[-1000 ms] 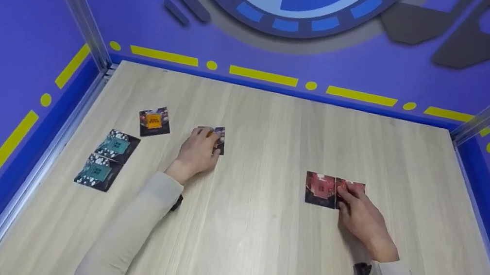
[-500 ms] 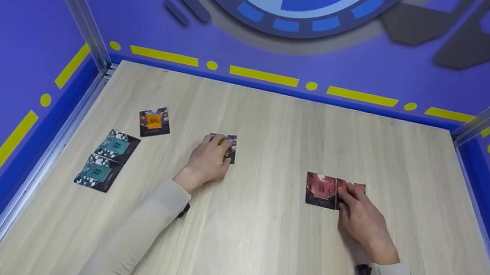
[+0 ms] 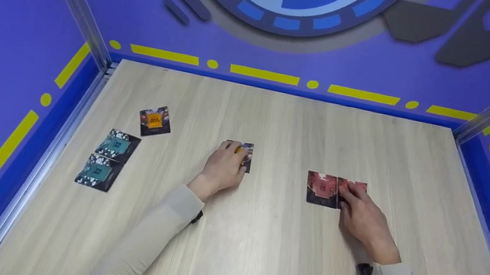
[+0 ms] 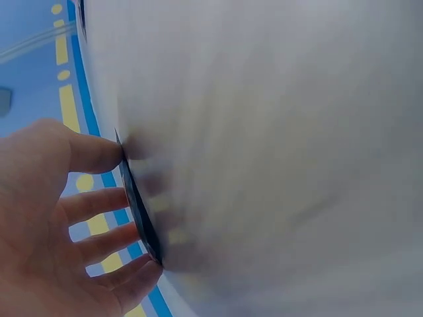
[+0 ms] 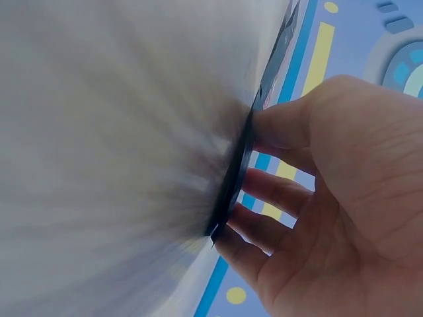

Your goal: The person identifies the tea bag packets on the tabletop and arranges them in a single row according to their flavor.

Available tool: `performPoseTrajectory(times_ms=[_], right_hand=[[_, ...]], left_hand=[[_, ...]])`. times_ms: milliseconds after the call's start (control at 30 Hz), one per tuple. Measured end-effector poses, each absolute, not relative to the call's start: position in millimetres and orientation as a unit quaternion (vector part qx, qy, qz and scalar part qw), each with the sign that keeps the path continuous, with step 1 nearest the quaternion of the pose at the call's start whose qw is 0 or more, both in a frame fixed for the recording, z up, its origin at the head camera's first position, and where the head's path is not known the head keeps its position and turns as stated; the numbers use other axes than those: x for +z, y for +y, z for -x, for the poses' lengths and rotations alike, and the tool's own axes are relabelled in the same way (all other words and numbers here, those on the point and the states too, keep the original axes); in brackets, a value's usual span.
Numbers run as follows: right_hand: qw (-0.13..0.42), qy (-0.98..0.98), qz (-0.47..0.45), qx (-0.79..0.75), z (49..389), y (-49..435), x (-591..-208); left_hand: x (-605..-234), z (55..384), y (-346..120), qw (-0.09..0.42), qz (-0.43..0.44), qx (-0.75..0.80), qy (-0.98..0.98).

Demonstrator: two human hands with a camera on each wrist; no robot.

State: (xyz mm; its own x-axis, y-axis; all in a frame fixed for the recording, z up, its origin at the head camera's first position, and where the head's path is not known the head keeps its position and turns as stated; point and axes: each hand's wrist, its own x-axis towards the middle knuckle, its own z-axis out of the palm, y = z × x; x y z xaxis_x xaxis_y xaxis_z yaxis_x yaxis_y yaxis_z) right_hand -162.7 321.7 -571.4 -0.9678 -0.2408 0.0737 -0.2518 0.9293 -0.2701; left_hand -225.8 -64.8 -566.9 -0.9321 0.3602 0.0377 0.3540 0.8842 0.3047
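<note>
My left hand [image 3: 222, 168] lies over a square dark card with an orange centre [image 3: 247, 158], covering much of it. In the left wrist view its thumb and extended fingertips press along the slightly bowed card [image 4: 139, 211]. My right hand [image 3: 366, 223] rests its fingertips on a square red card [image 3: 361, 186]. Seen from the right wrist, the fingers spread along this card [image 5: 231, 181] from the thumb to the little finger. Another red card [image 3: 322, 189] lies flat against the left side of the one under my right hand, edge to edge.
At the left of the wooden table [image 3: 255, 257], two teal-centred cards, an upper one [image 3: 117, 145] and a lower one [image 3: 98, 173], lie edge to edge. A single orange-centred card [image 3: 155, 121] lies beyond them. Blue panels [image 3: 239, 48] with metal corner posts enclose the table.
My left hand has slid the orange-centred card to the right and slightly nearer, toward the red pair. My right hand and the red cards have stayed in place.
</note>
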Motion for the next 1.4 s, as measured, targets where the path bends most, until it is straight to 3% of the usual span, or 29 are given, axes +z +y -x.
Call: performPoseTrajectory(times_ms=[733, 1400], right_hand=[[0.007, -0.982, -0.115, 0.153, 161, 326, -572], [0.018, -0.978, -0.132, 0.163, 163, 327, -572]], left_hand=[[-566, 199, 10, 0.021, -0.251, 0.075, 0.965], [-565, 198, 47, 0.020, -0.270, 0.069, 0.960]])
